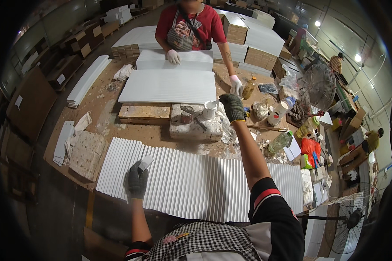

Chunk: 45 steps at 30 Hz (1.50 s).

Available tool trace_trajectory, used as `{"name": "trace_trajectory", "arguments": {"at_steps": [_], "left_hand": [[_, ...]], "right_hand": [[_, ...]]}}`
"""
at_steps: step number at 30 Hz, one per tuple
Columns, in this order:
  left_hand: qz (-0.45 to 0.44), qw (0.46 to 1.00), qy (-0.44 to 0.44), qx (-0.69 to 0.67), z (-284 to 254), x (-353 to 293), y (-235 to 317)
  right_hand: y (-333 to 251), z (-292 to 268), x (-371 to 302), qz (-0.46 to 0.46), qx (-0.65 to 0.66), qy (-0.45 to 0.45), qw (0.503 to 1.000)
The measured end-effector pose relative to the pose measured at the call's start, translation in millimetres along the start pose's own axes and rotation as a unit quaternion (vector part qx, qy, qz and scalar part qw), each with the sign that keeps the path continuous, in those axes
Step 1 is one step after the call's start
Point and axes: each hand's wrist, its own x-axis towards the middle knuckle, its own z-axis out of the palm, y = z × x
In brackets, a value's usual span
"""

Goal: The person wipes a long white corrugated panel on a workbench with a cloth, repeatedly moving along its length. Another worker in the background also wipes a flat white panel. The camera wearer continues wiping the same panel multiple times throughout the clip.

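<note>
My left hand (pixel 137 178), in a dark grey work glove, is closed on a small flat whitish piece like a scraper blade (pixel 147 162). It is held over the left part of a row of narrow white boards (pixel 183 182), set side by side in front of me. My right hand (pixel 232 108), gloved alike, reaches far forward and is closed on a thin pale tool (pixel 215 102). That tool's far end is at the mouth of a white cup (pixel 209 112). The cup stands on a stained white block (pixel 191 129), beside a smeared brownish cup (pixel 187 115).
Opposite stands a person in a red shirt (pixel 211 28), white-gloved hands by stacked white panels (pixel 167 86). Bottles (pixel 281 141), a red bag (pixel 310 150) and a fan (pixel 319 87) crowd the right. A crusted block (pixel 88 156) lies left.
</note>
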Motion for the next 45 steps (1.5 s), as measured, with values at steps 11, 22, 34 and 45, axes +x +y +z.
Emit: {"name": "trace_trajectory", "arguments": {"at_steps": [11,22,34,45], "left_hand": [[-0.013,1.0,0.001,0.001,-1,2,10],[-0.017,1.0,0.002,0.007,-1,4,13],[-0.047,0.989,0.042,-0.133,13,5,3],[-0.083,0.927,-0.055,-0.361,117,51,117]], "right_hand": [[4,14,-6,0.016,0.054,0.086,0.995],[98,88,-37,0.107,-0.228,-0.155,0.955],[65,48,-88,0.468,0.628,0.162,0.6],[-79,-21,-167,0.347,0.656,-0.019,0.67]]}}
